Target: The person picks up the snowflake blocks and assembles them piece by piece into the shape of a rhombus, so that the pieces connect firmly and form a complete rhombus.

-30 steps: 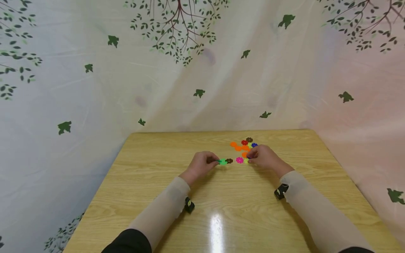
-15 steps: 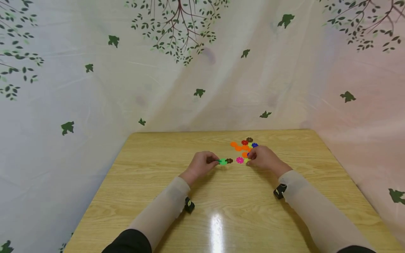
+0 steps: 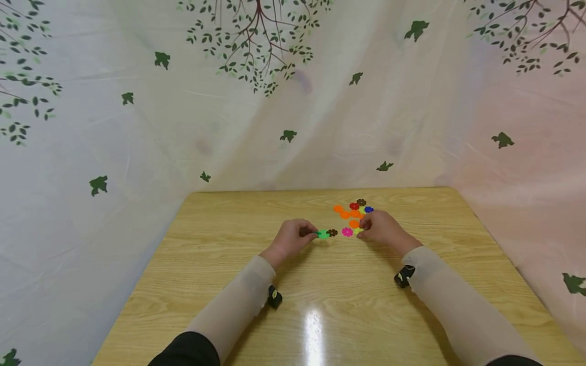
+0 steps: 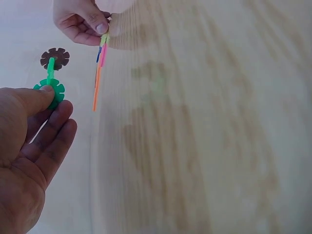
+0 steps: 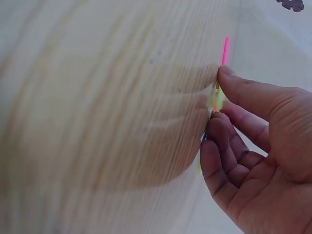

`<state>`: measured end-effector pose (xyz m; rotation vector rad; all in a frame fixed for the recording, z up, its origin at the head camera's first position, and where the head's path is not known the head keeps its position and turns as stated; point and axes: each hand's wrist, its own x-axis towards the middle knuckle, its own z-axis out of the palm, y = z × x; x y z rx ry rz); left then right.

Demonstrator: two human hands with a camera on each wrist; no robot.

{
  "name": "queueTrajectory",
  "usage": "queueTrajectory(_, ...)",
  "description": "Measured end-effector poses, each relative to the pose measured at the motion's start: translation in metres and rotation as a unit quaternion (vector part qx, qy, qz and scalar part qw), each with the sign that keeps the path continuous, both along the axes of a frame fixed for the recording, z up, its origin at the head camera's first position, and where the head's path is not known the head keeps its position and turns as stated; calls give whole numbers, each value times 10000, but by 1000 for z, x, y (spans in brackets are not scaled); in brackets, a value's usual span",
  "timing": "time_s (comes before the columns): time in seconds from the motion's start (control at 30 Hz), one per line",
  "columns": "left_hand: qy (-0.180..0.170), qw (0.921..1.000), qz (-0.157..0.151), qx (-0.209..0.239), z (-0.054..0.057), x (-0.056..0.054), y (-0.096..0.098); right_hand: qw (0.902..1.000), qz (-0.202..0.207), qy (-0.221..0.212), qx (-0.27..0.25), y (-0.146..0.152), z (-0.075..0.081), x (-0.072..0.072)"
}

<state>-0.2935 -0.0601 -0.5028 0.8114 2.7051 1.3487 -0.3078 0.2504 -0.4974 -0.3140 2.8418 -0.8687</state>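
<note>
Between thumb and fingers, my left hand (image 3: 293, 238) pinches a green notched plastic disc (image 4: 58, 91). A light green disc (image 4: 50, 69) slots into it edge-on, and a brown disc (image 4: 61, 59) sits at the far end. My right hand (image 3: 386, 231) grips a flat group of joined discs by its near right side. A pink disc (image 3: 347, 232), a yellow disc (image 3: 358, 232) and an orange disc (image 3: 354, 223) show beside its fingertips. Seen edge-on in the right wrist view, the group is partly hidden by the fingers. A small gap separates the brown and pink discs.
Beyond the right hand, more discs of the group show: a red disc (image 3: 354, 206), a dark brown disc (image 3: 361, 202), a blue disc (image 3: 369, 209) and several orange ones. Under both hands lies a wooden table (image 3: 238, 284), with a printed cloth (image 3: 247, 132) behind.
My right hand and its fingertips have shifted slightly left along the disc group. The left hand keeps its pinch on the green disc almost without moving.
</note>
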Motion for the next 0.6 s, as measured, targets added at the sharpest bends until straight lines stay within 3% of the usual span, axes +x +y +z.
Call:
queueTrajectory(0.17, -6, 10000, -36, 43, -1, -1, 0, 9998, -35, 68, -184, 3, -2, 0)
queueTrajectory(0.3, -20, 10000, -49, 40, -2, -3, 0, 9981, -53, -2, -621, 5, -4, 0)
queueTrajectory(0.6, -40, 10000, -60, 48, 0, -1, 0, 9769, -245, -769, -1978, 2, -5, 4)
